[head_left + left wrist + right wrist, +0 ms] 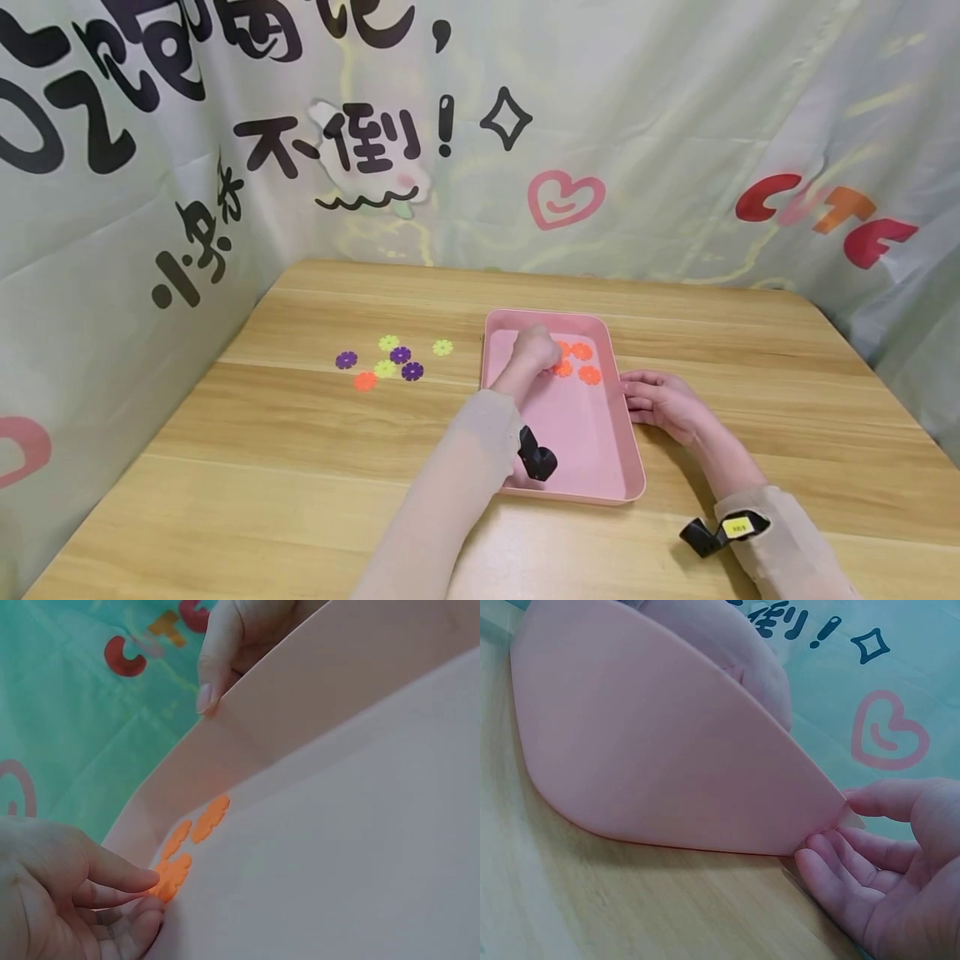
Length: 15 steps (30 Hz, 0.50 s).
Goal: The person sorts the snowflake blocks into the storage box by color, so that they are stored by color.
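Note:
A pink tray [577, 450] with low walls lies on the wooden table. Inside its far part are several orange flower-shaped discs [590, 375]. My left hand [535, 348] reaches over the tray's left wall, and in the left wrist view its thumb and index finger pinch an orange disc [169, 876] close to the tray floor. On the other side, my right hand [667, 404] holds the tray's right wall. In the right wrist view the right thumb [881, 799] lies at the rim, while the curled fingers [840, 866] press the outer wall lower down.
Left of the tray lies a loose group of flower discs: purple [412, 372], yellow-green [442, 347] and one orange [365, 382]. A printed curtain [645, 100] hangs behind and beside the table [300, 467]. Black camera mounts [538, 457] sit on both sleeves.

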### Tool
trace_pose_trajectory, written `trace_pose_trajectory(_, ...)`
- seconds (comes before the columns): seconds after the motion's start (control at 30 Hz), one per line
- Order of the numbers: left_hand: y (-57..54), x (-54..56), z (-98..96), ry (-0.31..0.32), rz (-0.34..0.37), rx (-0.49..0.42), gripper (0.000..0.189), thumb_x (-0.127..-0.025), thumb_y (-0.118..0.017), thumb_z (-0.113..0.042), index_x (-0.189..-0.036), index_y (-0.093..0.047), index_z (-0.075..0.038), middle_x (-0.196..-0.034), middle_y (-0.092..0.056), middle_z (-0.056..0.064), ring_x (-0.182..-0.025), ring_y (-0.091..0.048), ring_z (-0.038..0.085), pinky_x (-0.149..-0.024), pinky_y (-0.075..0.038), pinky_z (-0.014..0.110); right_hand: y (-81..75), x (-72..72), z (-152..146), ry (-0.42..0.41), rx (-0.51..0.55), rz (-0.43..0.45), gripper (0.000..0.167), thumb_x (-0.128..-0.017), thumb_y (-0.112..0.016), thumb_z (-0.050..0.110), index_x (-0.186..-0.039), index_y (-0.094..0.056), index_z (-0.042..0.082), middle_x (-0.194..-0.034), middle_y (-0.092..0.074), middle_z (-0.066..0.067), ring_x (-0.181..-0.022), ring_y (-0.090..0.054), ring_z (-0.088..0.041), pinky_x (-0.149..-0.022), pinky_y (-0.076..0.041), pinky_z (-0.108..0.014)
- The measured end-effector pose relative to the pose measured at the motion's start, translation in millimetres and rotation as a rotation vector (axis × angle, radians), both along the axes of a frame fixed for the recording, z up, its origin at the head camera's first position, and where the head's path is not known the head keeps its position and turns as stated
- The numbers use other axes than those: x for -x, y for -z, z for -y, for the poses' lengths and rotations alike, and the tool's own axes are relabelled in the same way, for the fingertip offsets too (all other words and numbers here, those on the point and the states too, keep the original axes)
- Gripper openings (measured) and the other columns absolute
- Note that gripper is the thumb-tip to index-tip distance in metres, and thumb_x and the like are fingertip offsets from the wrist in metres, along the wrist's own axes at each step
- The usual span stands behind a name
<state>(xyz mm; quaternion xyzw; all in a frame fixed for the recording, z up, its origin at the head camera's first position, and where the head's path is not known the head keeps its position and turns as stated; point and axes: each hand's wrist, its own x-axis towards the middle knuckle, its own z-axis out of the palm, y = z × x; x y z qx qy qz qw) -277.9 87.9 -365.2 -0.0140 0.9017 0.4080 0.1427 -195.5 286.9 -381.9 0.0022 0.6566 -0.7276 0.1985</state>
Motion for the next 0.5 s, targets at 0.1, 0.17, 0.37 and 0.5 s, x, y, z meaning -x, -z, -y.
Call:
trace_pose_trajectory(0.1, 0.2, 0.0, 1.7, -0.005, -0.004, 0.0, 0.011, -0.075, -0.058, 0.007, -0.068, -0.057, -0.001, -0.052, -0.048, 0.004, -0.041, -0.045, 0.014, -0.038, -0.038, 0.02, 0.2, 0.0, 0.5, 0.001, 0.0, 0.002, 0.011, -0.095, -0.049, 0.008, -0.105, -0.051, 0.002, -0.089, -0.066, 0.0, -0.08, -0.064, -0.012, -0.071, -0.054, -0.027)
trace_pose_trajectory(0.17, -0.3, 1.1, 3.2, -0.011, -0.004, -0.004, 0.01, -0.076, -0.057, 0.007, -0.068, -0.058, 0.0, -0.051, -0.048, 0.004, -0.041, -0.046, 0.015, -0.038, -0.037, 0.02, 0.4, 0.3, 0.7, -0.001, -0.003, -0.001, 0.013, -0.095, -0.05, 0.008, -0.107, -0.05, 0.001, -0.089, -0.066, 0.0, -0.081, -0.064, -0.012, -0.072, -0.054, -0.028)
trace_pose_trajectory(0.37, -9.3, 7.2, 9.1, -0.002, -0.003, -0.01, 0.005, -0.082, -0.057, 0.0, -0.083, -0.062, 0.002, -0.052, -0.052, 0.005, -0.044, -0.049, 0.015, -0.041, -0.037, 0.02, 0.4, 1.1, 1.0, -0.006, 0.0, -0.008, 0.019, -0.095, -0.05, 0.008, -0.111, -0.047, -0.003, -0.09, -0.066, 0.0, -0.081, -0.064, -0.012, -0.072, -0.054, -0.028)
trace_pose_trajectory(0.5, -20.0, 10.3, 15.0, 0.01, 0.029, -0.043, 0.004, -0.082, -0.06, 0.0, -0.08, -0.063, 0.002, -0.053, -0.055, 0.005, -0.045, -0.051, 0.014, -0.044, -0.044, 0.02, 0.3, 0.3, 0.6, -0.009, 0.013, -0.005, 0.016, -0.095, -0.048, 0.007, -0.109, -0.048, -0.001, -0.09, -0.067, 0.0, -0.081, -0.064, -0.012, -0.072, -0.054, -0.027)
